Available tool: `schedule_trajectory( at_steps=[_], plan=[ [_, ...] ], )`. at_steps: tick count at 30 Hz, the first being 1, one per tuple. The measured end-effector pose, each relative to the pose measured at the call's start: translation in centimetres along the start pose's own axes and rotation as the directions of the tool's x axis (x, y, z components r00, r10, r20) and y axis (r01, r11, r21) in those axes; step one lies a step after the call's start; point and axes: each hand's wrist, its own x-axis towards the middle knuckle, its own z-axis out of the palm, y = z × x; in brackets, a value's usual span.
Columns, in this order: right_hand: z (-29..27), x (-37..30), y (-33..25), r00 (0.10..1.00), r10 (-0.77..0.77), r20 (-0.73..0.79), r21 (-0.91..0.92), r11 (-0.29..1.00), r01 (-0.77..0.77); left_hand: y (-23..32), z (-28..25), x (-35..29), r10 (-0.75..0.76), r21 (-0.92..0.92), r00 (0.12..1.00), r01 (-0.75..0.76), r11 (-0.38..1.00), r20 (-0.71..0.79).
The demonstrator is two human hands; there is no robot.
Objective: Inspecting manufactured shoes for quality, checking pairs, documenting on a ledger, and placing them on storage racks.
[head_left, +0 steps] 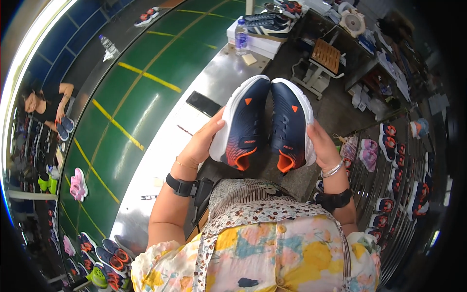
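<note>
A pair of navy sneakers with orange collars and white soles is held up side by side in front of me, toes pointing away. My left hand [206,137] is closed on the left sneaker [245,121], gripping it along the outer white sole. The right sneaker [286,121] is in my right hand [323,146], whose thumb presses on the outer sole near the heel. Most of my fingers are hidden under the shoes. Between the two shoes a narrow gap shows.
To the left run a metal-edged bench with a phone [203,103] and pen [184,130], and a green conveyor belt [146,82]. A water bottle [241,37] stands beyond. Shoe racks [389,180] fill the right. A co-worker [48,104] across the belt holds shoes.
</note>
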Motion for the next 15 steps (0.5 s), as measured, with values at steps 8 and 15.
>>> schedule_trajectory(
  at_steps=[8, 15],
  plan=[
    [-0.1, 4.7, -0.6, 0.99, 0.119, 0.08, -0.002, 0.993, -0.119, 0.8, -0.7, 0.4, 0.01, 0.122, 0.991, 0.007, 0.993, -0.134],
    [-1.5, 8.9, -1.7, 0.957, 0.21, 0.2, 0.022, 0.975, -0.219, 0.7, 0.6, 1.8, 0.051, 0.059, 0.96, -0.037, 0.998, -0.275]
  ],
)
